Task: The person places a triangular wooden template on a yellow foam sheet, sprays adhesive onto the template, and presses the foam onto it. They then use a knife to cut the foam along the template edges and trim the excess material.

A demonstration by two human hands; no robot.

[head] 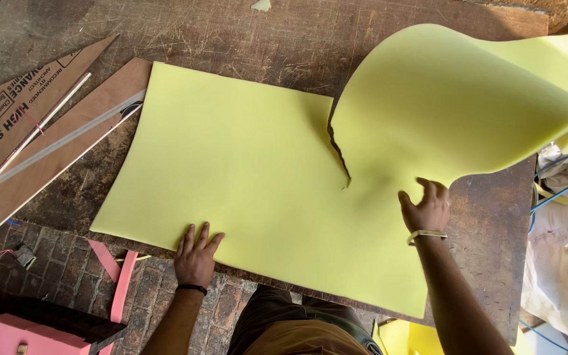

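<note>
Scarred wooden surface (244,39) under yellow foam (231,158), torn partway from the far edge. Left hand (195,256) flat on the near edge, grip open; right hand (426,209) closed on the lifted half, tear (338,152) just left of it, near strip uncut.

A scratched brown wooden table (264,39) stands on a sunlit brick floor (67,276).

Matt yellow foam sheet (244,164), scratched wooden table (264,39)

left hand (196,256) – flat, fingers spread | right hand (426,207) – fingers curled
</note>
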